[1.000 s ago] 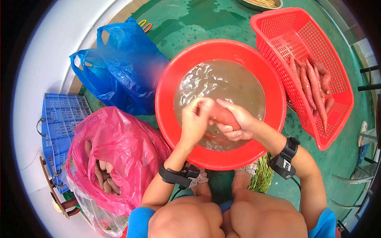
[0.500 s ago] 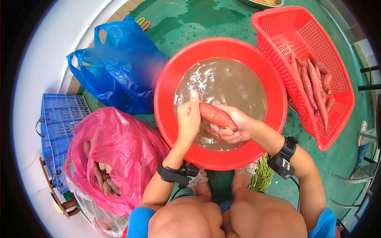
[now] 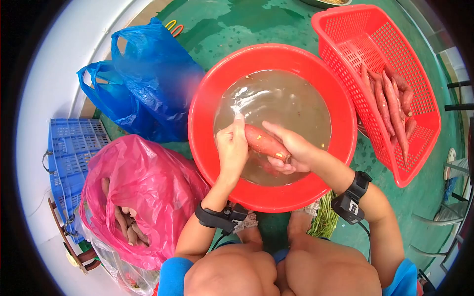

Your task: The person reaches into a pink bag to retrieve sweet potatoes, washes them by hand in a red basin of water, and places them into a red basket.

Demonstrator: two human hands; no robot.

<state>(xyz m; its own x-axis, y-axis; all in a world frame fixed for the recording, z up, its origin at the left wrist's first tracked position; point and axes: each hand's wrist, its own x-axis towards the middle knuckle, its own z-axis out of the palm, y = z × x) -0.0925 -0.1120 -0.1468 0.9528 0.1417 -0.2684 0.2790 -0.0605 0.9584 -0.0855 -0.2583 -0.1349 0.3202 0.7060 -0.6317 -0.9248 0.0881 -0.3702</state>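
- Red-skinned sweet potato (image 3: 266, 142) held above murky water (image 3: 286, 98) in a round red basin (image 3: 343, 121); it slants from far left to near right.
- Left hand (image 3: 232, 150) grips its left end, thumb upright; the other fingers are partly hidden, their exact closure unclear.
- Right hand (image 3: 298, 152) at its near right end: thumb spread away, other fingers together, curled beneath.
- Right of basin: red perforated basket (image 3: 414, 61), tilted in view, several slender sweet potatoes (image 3: 392, 108) inside.
- Left, near side: pink plastic bag (image 3: 158, 172), open, tubers (image 3: 133, 229) showing.
- Beyond it: blue plastic bags (image 3: 160, 84); blue crate (image 3: 74, 158) farther left.
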